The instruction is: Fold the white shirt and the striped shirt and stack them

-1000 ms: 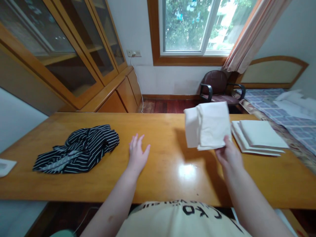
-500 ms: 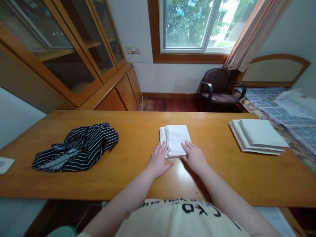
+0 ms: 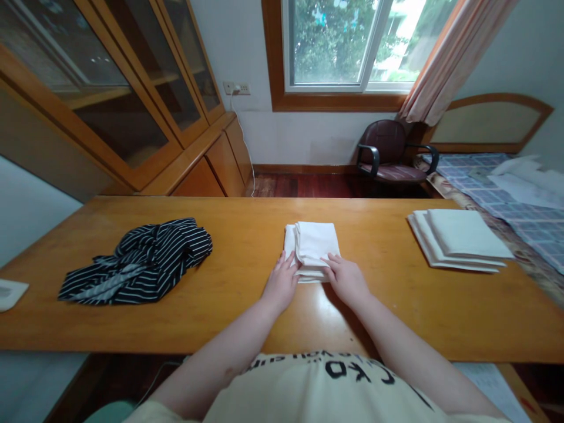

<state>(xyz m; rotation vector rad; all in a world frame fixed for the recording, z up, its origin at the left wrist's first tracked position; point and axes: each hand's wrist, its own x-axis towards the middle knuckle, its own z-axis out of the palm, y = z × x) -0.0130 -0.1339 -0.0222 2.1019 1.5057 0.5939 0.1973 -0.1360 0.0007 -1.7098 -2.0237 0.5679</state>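
Observation:
A folded white cloth (image 3: 314, 242) lies on the wooden table (image 3: 247, 305) in front of me. My left hand (image 3: 282, 284) grips its near left edge, fingers curled on the fabric. My right hand (image 3: 346, 277) pinches the near right edge the same way. The near layers of the cloth look slightly lifted between the two hands.
A crumpled black-and-white striped garment (image 3: 141, 260) lies at the left. A stack of folded white cloths (image 3: 460, 241) sits at the right. A white paper (image 3: 11, 292) lies at the far left edge. Beyond the table stand a cabinet (image 3: 132, 100), a chair (image 3: 390, 154) and a bed (image 3: 506, 188).
My right hand brought the white cloth down from the air onto the table's middle. Both hands went from lying flat on its near edge to gripping it.

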